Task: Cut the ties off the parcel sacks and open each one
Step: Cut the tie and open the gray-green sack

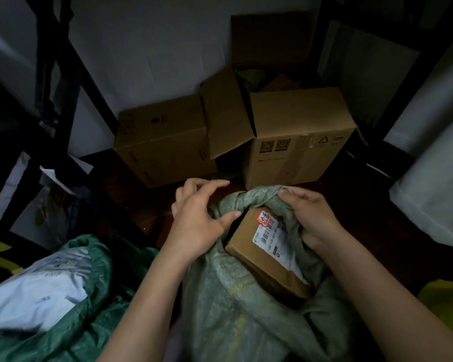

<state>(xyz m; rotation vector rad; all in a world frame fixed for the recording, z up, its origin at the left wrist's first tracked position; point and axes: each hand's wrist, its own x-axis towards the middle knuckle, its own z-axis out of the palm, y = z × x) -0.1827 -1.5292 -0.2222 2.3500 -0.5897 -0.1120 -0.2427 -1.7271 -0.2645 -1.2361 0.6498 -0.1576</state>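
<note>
A pale green woven parcel sack stands in front of me with its mouth open. Inside it lies a brown cardboard parcel with a white shipping label and a red sticker. My right hand is closed on the rolled rim of the sack at the right of the mouth. Over the left rim hovers my left hand, fingers spread and holding nothing, thumb near the parcel's corner. A darker green sack lies at lower left, open, with white mailer bags showing. No tie or cutting tool is visible.
Two cardboard boxes stand against the back wall: a closed one and one with raised flaps. Dark shelf frames rise at left and right. A large white bundle sits at right, something yellow at lower right.
</note>
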